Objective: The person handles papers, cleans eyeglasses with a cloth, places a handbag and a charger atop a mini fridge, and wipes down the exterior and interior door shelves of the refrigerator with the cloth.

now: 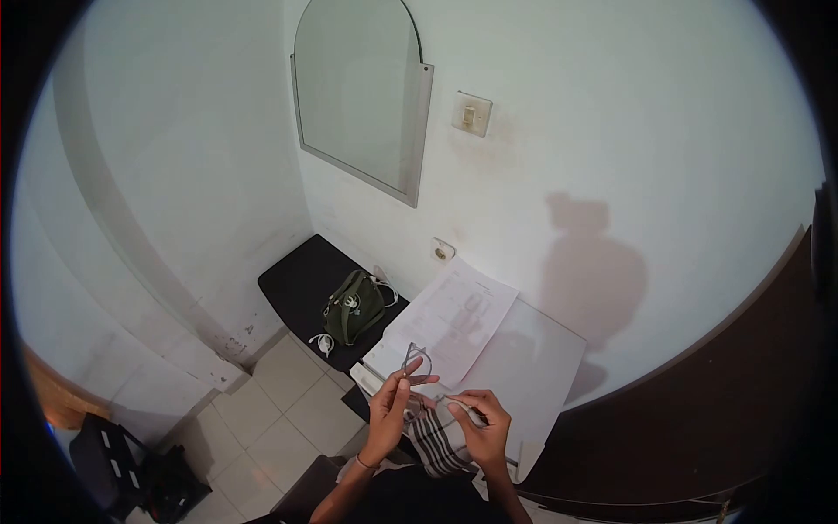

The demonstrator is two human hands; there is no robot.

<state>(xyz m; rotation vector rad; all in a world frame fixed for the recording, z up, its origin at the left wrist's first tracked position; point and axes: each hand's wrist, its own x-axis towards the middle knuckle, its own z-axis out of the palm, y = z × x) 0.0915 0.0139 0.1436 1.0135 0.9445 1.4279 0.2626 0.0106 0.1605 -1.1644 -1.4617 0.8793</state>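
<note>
A pair of thin-framed glasses (416, 361) is pinched in my left hand (389, 410), raised over the front edge of the white table. Just to the right, my right hand (483, 425) has its thumb and fingers closed at a small grey-white piece, too small to name. A striped black-and-white cloth (434, 441) hangs below and between my two hands. Behind them, printed paper sheets (458, 310) lie on the white table (546, 349).
Left of the table, a green pouch (356, 307) and a white cable (324, 344) lie on a black surface (305, 271). A mirror (358, 96), a switch (471, 114) and a socket (443, 249) are on the wall. Black items (166, 480) stand on the tiled floor.
</note>
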